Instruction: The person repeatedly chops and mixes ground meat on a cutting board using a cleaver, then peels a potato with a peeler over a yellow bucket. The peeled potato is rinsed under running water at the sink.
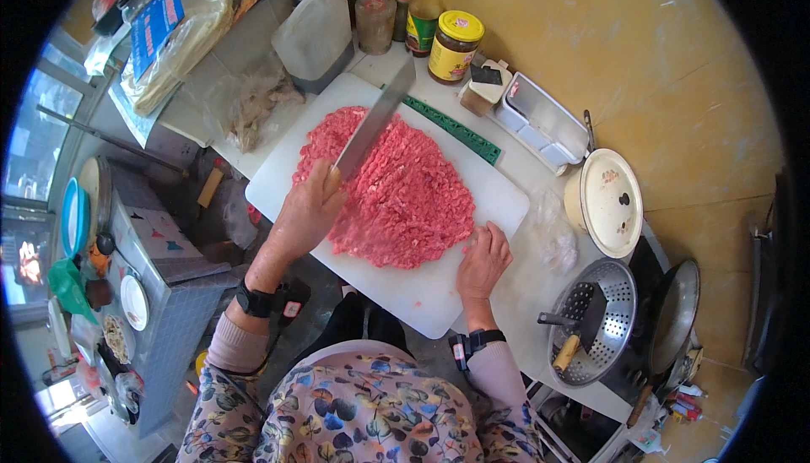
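My left hand (310, 213) grips the handle of a cleaver (380, 111), its blade slanting up and away over the minced meat. The blade looks slightly blurred at its far end. A wide, flattened mound of pink-red minced meat (405, 197) covers the middle of a white plastic cutting board (405, 305). My right hand (484, 263) rests by the board's right edge, fingers bent, thumb side close to the meat's edge. A small pink bit of meat shows by the thumb. What lies under those fingers is hidden.
Behind the board stand a plastic jug (316, 35), a yellow-lidded jar (455, 48), a glass bottle (424, 10) and a seasoning box (541, 121). A green plastic strip (452, 129) borders the board. Rightward are a lidded pot (610, 203), a metal colander (614, 317) and a wok (676, 317).
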Demonstrator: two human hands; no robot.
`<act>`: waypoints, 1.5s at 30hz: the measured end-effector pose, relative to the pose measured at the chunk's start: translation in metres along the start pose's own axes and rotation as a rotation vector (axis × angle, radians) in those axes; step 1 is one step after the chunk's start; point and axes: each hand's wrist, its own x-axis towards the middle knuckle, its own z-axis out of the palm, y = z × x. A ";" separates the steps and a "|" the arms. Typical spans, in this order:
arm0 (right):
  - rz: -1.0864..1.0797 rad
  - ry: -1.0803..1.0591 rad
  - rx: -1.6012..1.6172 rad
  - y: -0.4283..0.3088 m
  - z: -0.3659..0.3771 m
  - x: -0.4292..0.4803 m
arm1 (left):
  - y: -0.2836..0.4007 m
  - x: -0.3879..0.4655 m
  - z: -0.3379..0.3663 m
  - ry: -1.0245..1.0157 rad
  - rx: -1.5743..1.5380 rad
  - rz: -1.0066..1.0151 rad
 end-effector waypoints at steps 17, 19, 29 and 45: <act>0.000 0.019 -0.006 0.000 0.000 0.001 | 0.004 0.001 -0.006 -0.036 0.123 0.061; -0.012 0.018 -0.014 0.000 0.000 0.000 | 0.002 0.000 -0.005 0.013 0.105 -0.124; -0.003 -0.003 -0.018 0.003 0.002 0.000 | 0.001 -0.001 -0.004 -0.020 0.082 -0.107; 0.012 -0.035 -0.019 0.001 0.000 0.001 | 0.012 -0.004 0.001 -0.070 0.138 0.108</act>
